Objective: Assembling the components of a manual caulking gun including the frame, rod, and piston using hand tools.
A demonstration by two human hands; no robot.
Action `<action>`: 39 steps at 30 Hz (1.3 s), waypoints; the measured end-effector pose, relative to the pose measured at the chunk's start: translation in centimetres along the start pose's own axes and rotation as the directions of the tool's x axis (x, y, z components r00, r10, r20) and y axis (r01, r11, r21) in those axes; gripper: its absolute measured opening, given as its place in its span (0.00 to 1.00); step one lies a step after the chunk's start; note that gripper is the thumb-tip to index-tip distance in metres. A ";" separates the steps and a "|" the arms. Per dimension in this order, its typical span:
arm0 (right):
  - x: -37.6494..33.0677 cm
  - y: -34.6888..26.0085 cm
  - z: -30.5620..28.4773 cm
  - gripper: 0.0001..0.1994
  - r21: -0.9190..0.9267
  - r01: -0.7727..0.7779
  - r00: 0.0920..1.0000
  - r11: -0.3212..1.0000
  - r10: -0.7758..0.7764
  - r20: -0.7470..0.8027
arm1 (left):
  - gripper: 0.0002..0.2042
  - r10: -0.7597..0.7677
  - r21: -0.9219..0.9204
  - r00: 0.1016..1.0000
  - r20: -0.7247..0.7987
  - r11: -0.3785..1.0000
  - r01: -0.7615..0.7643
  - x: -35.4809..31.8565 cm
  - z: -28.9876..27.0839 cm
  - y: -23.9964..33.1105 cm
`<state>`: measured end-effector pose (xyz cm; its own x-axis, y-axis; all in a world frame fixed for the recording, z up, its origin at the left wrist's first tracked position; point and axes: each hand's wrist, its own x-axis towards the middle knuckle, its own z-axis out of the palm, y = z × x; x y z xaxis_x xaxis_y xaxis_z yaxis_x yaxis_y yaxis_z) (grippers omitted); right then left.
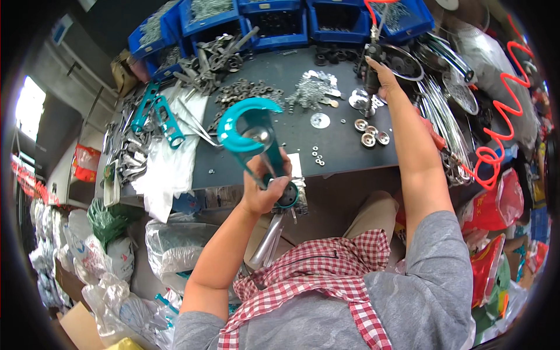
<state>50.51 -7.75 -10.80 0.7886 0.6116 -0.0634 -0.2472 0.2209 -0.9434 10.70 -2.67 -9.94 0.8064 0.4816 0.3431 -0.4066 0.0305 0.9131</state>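
My left hand [265,189] is closed around a teal frame-like part [228,129] with a C-shaped ring at its upper end, held up before the table's front edge. A metal rod or screw shows inside the frame; its lower end is partly hidden by my fingers. Out to the far right, my right hand [384,79] grips a dark powered screwdriver [371,74], upright with its tip down. Close below that tip lie several small round metal cups [368,139]. A flat metal disc [319,121] and several small white rings [318,156] lie between my hands.
Blue bins [274,30] of small parts line the table's back. Piles of dark metal pieces [248,93] lie at centre left. Two teal frames [169,122] rest by a plastic sheet [166,172]. Long metal rods [446,116] and a coiled red hose [496,135] are at right.
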 end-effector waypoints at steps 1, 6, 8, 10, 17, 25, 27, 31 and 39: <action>-0.1 -0.4 -0.1 0.15 -0.101 0.030 0.999 0.994 -0.032 -0.010 | 0.16 0.011 0.013 1.000 0.022 1.000 -0.011 -0.1 -0.1 -0.4; -6.9 -7.9 7.4 0.15 0.183 0.215 0.951 0.959 -0.248 0.182 | 0.16 0.011 0.043 1.000 0.011 0.999 -0.011 -0.3 -0.1 -0.5; -11.6 -12.1 11.4 0.14 0.199 0.463 0.788 0.864 -0.504 0.354 | 0.18 0.010 0.071 1.000 0.013 0.997 -0.011 -0.6 -0.7 -0.4; -14.2 -15.9 13.8 0.13 0.276 0.543 0.700 0.793 -0.609 0.373 | 0.19 0.000 0.083 0.999 0.032 0.997 -0.002 -0.7 -0.7 -0.2; -20.4 -21.1 25.0 0.09 0.431 0.561 0.370 0.707 -0.680 0.633 | 0.19 -0.011 0.077 0.999 0.035 0.997 0.009 0.3 -0.4 -0.3; -21.8 -16.4 26.3 0.07 0.364 0.497 0.462 0.788 -0.595 0.657 | 0.19 0.015 0.099 1.000 0.025 0.995 -0.017 -0.2 -0.8 -0.3; -22.3 -16.9 26.2 0.07 0.331 0.521 0.480 0.787 -0.590 0.649 | 0.18 0.013 0.090 0.999 0.039 0.996 -0.017 0.1 -0.4 -0.2; -23.1 -17.2 26.2 0.05 0.292 0.510 0.526 0.809 -0.562 0.638 | 0.18 0.007 0.065 0.999 0.040 0.998 -0.010 0.2 0.1 0.2; -23.7 -17.0 26.4 0.03 0.288 0.581 0.474 0.761 -0.605 0.640 | 0.19 0.020 0.093 0.999 0.051 0.995 -0.025 0.4 -0.2 -0.2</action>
<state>21.22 -5.96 15.34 0.1624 0.6427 0.7487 0.1082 0.7426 -0.6609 10.98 -2.32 -10.00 0.8187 0.4373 0.3722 -0.3850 -0.0629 0.9208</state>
